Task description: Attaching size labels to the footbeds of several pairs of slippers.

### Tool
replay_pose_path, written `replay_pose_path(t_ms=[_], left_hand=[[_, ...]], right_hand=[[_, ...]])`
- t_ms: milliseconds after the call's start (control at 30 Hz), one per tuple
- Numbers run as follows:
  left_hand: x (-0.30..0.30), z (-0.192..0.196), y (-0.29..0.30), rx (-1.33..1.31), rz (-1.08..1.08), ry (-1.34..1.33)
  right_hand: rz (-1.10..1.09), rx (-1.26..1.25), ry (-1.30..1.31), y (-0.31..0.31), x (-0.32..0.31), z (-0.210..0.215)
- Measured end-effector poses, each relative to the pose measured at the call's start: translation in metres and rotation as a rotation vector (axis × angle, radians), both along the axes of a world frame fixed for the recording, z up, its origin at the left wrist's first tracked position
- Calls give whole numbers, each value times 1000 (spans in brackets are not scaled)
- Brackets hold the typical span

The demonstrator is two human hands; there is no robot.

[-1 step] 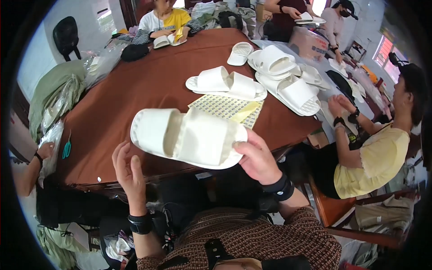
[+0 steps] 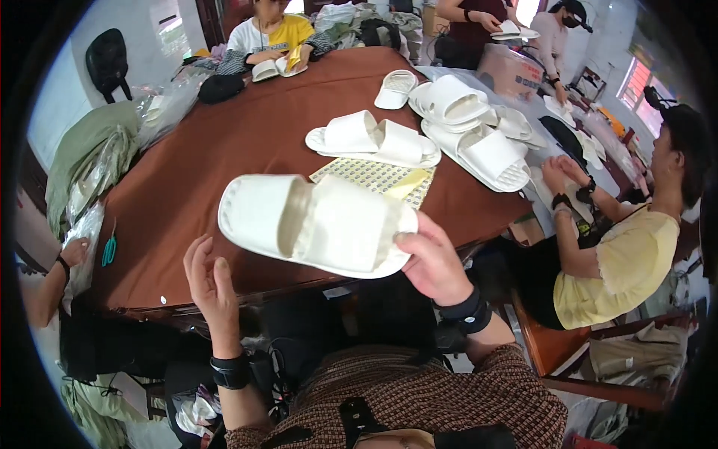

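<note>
A white slipper [image 2: 344,228] is held up over the near edge of the table, its length running left to right. My right hand [image 2: 437,262] grips it at the right end beside the broad strap, thumb on top. Nothing is in my left hand [image 2: 209,280], whose fingers are apart, just short of the slipper's left end. Behind the slipper lies a yellowish sheet of small stickers [image 2: 351,173], partly covered by it in view. Beyond the sheet, two white slippers [image 2: 407,142] rest end to end.
To the right is a pile of white slippers [image 2: 490,153], with another slipper [image 2: 396,88] farther back. Teal scissors [image 2: 109,251] lie at the left on the brown tablecloth [image 2: 254,135]. A person in yellow [image 2: 621,258] sits at the right; others work around the table.
The held slipper has shifted slightly right, along with my right hand. My left hand stays open in nearly the same place.
</note>
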State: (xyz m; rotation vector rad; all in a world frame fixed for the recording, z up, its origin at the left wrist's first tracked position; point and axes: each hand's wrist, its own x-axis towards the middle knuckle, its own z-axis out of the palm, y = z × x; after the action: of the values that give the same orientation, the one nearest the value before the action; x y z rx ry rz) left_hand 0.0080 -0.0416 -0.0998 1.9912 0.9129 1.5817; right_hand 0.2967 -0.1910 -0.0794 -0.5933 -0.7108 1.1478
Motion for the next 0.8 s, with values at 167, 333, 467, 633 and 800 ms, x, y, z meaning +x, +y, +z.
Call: replay_pose_path(t_ms=[167, 333, 467, 633, 800], left_hand=[[0, -5, 24, 80, 81, 142], [7, -15, 38, 96, 151, 253], [11, -18, 39, 90, 141, 288], [12, -16, 38, 109, 148, 345], [13, -16, 39, 145, 156, 378]], right_hand=[[-220, 12, 23, -32, 41, 6], [-396, 44, 26, -69, 77, 1], [-430, -3, 9, -99, 102, -9], [-509, -136, 282, -120, 112, -20], [-471, -75, 321, -124, 93, -25]])
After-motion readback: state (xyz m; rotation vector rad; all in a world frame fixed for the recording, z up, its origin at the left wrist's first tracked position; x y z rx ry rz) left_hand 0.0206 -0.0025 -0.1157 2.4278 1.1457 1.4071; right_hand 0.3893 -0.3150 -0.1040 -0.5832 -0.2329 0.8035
